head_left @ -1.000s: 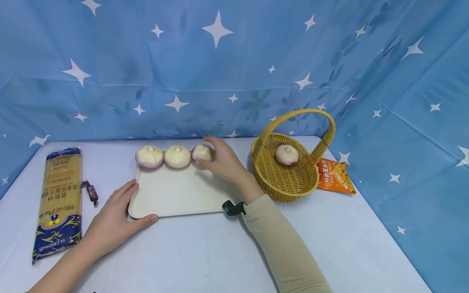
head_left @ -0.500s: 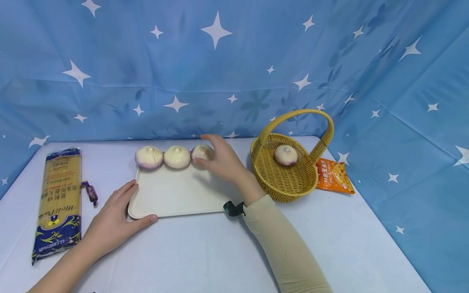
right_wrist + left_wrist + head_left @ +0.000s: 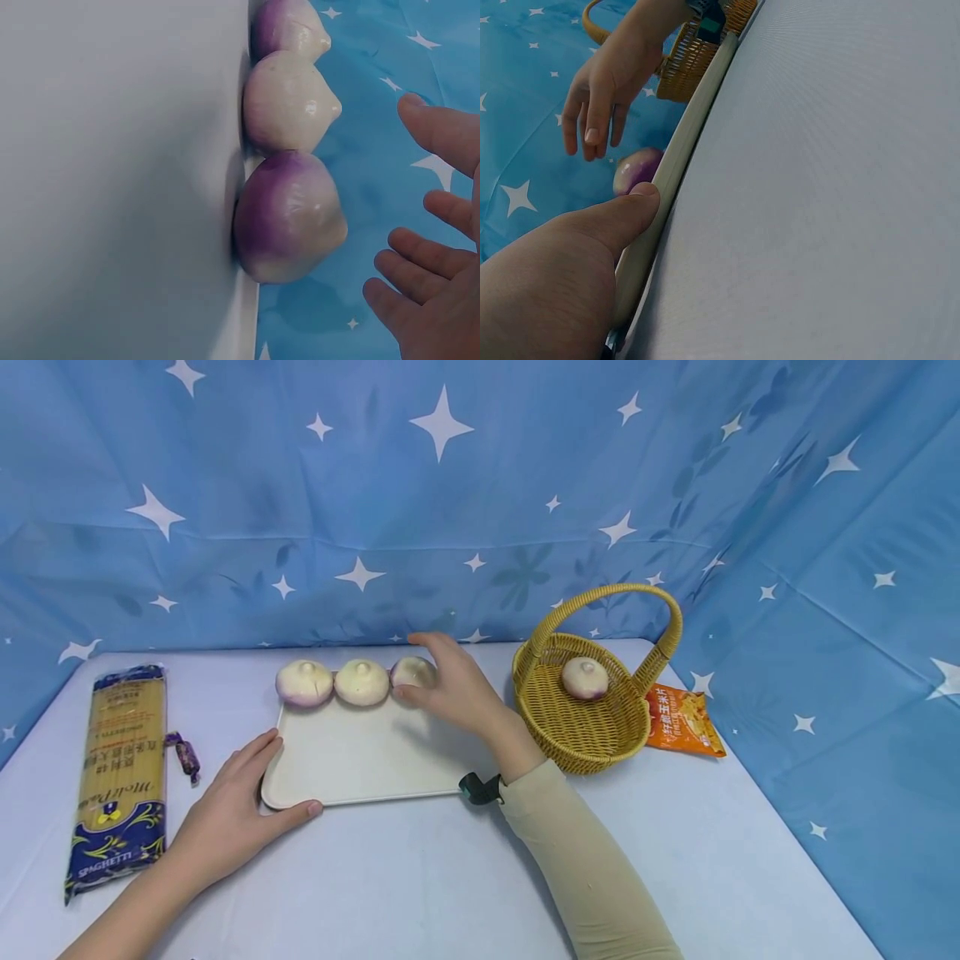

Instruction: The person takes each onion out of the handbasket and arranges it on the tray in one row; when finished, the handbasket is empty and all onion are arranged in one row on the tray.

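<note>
A white tray (image 3: 367,756) lies on the table, with three purple-and-white turnips in a row along its far edge: a left turnip (image 3: 303,682), a middle turnip (image 3: 362,682) and a right turnip (image 3: 412,672). My right hand (image 3: 463,689) hovers by the right turnip, fingers spread. The right wrist view shows a gap between those fingers (image 3: 427,255) and the turnip (image 3: 289,217). My left hand (image 3: 236,806) rests at the tray's near left corner, its fingers along the left side and its thumb (image 3: 626,214) on the near rim.
A wicker basket (image 3: 581,752) with a tall handle stands right of the tray, one turnip (image 3: 585,678) inside it. Behind its right side lies an orange snack bag (image 3: 684,720). At the left are a spaghetti pack (image 3: 120,777) and a purple wrapped candy (image 3: 184,757). A blue star-patterned curtain (image 3: 480,502) hangs behind.
My right hand's fingertips have lifted slightly and spread a little from the right turnip. The left hand, the tray and the turnips keep their places.
</note>
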Demonstrator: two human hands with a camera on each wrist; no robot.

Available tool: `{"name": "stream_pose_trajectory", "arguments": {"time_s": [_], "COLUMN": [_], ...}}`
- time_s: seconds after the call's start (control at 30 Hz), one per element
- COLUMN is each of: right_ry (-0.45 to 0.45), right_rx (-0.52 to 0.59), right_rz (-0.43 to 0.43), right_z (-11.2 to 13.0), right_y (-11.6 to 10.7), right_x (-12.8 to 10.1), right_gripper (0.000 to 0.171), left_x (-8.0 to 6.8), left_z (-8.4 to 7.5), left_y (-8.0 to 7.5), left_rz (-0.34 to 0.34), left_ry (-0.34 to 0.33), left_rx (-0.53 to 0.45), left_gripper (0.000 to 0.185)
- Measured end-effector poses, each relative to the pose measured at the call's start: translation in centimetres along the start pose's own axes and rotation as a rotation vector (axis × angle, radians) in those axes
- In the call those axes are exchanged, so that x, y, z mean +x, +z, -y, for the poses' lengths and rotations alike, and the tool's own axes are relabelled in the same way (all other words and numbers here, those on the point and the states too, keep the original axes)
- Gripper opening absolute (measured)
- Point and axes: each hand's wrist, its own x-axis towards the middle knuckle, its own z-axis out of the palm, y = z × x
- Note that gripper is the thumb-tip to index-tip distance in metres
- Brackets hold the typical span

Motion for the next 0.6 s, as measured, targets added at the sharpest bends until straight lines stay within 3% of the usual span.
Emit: {"name": "stream_pose_trajectory", "arguments": {"time_s": [0.6], "right_ry": [-0.08], "right_rx": [-0.002], "right_rz": [-0.008], "right_z": [2.6], "right_y": [-1.5], "right_x": [-1.0], "right_gripper": [0.076], "left_x": [0.0], "left_z": [0.0], "left_y": [0.0], "left_rz": [-0.007], "left_ry": [0.005], "left_rx": [0.004], "left_gripper": [0.123]}}
